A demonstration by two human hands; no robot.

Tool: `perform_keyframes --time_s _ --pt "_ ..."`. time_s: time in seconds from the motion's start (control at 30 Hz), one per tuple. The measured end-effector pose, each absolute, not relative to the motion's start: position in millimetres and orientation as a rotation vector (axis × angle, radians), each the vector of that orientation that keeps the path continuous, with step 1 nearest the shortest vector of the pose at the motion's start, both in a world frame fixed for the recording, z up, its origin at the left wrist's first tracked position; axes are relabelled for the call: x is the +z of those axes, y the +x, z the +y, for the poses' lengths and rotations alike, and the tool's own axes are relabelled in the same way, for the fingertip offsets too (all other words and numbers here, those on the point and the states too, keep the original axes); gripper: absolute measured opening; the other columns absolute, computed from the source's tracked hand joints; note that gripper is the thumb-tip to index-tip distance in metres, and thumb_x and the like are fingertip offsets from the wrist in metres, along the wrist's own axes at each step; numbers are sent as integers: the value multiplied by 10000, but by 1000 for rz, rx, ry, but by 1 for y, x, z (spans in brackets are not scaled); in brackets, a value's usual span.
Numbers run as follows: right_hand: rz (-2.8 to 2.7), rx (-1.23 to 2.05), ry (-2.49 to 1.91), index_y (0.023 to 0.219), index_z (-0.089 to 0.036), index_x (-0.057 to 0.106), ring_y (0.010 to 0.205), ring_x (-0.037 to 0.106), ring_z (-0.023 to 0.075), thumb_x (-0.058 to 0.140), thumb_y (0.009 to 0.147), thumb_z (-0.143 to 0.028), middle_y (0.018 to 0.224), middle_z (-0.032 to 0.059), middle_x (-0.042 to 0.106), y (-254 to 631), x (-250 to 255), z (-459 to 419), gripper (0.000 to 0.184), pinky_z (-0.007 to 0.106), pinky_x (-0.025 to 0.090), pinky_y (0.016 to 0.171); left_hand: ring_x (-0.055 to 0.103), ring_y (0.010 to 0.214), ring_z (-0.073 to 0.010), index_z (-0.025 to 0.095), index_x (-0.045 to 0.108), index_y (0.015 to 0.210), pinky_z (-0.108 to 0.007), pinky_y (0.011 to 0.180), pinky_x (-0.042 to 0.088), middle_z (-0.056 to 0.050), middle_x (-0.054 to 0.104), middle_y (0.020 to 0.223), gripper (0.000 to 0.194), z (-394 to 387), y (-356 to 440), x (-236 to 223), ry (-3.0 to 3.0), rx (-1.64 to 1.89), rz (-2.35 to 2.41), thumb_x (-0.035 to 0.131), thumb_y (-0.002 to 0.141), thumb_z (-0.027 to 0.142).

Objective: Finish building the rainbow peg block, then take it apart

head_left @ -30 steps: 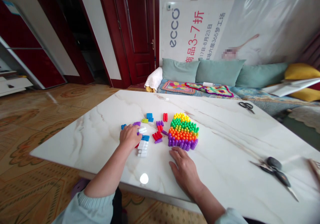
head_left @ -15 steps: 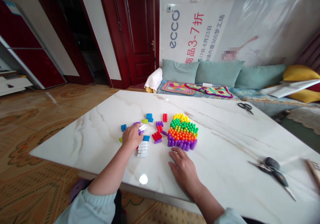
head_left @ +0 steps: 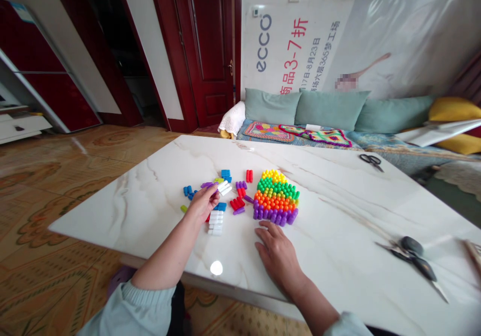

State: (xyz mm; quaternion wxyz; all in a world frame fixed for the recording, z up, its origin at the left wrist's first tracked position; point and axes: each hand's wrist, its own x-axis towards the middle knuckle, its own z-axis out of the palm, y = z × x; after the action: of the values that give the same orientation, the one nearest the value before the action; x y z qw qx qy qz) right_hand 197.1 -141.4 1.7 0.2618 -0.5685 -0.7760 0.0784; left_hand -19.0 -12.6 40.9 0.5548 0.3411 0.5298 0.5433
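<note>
White plastic pegs [head_left: 224,188], smooth and capsule-shaped, are pinched in the left hand [head_left: 203,205], the fingertips closed on them just above the tabletop [head_left: 131,201], and the forearm angles in from the lower left. Right beside that hand, a short stack of white pegs [head_left: 215,223] lies on the glossy, grey-veined marble. Around it sit loose little groups: blue pegs [head_left: 225,176], red pegs [head_left: 249,176], and purple pegs [head_left: 241,185]. And look at the peg mosaic [head_left: 276,198], a dense, bumpy, rounded patch in bands of purple, orange, green and yellow, lying flat near the middle of the tabletop. The right hand [head_left: 278,258] is holding nothing, resting palm down with its fingers relaxed and slightly spread, just below the mosaic and not touching it. Further right, black-handled scissors [head_left: 371,160] lie near the far edge, and a larger pair of shears [head_left: 413,263] sits near the right edge.
</note>
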Motion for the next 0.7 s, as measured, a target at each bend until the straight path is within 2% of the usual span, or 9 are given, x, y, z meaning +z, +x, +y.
perform_keyframes --time_s 0.13,0.3,0.7 --pt "-2100 202 -1533 1054 -183 626 1086 550 234 508 833 -145 1202 121 578 197 1 -142 254 395 497 915 630 743 -152 226 611 745 -233 573 511 -9 613 690 66 -14 -18 42 770 1314 1174 673 765 232" --pt "-2104 197 -1526 1052 -190 626 1086 550 234 505 833 -142 1202 118 578 197 2 -142 254 391 498 913 638 773 -166 193 609 768 -245 584 515 -27 628 710 75 -14 -16 43 772 1312 1155 678 740 206" --pt "-2120 205 -1536 1053 -161 628 1089 546 242 498 836 -130 1210 132 570 196 3 -142 254 395 490 923 649 740 -159 186 623 769 -200 475 478 -43 670 739 50 -17 -14 47 777 1281 1184 658 741 164"
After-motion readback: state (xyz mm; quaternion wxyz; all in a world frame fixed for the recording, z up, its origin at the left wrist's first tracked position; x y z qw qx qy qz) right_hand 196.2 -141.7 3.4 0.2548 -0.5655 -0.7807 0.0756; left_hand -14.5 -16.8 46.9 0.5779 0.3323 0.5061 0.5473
